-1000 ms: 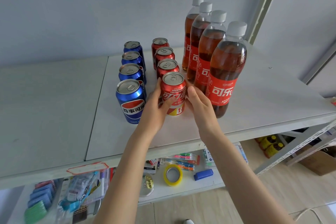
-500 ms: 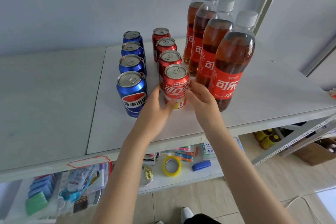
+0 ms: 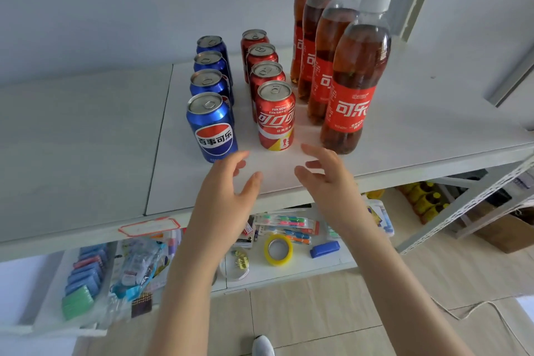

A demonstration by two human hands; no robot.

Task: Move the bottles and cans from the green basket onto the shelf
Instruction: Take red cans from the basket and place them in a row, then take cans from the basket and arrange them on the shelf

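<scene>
On the shelf (image 3: 404, 113) stand four blue cans (image 3: 212, 127), four red cans (image 3: 276, 115), four bottles (image 3: 354, 87); both hands' fingers (image 3: 310, 149) spread, empty.

The rear cola bottle (image 3: 302, 23) stands mostly hidden behind the three in front, and its cap is cut by the top edge. Each rear red can (image 3: 254, 40) shows little beyond its lid. The label (image 3: 148, 227) on the shelf (image 3: 86, 139) edge is too blurred to read. The left hand (image 3: 222, 199) covers part of the packets below.
</scene>
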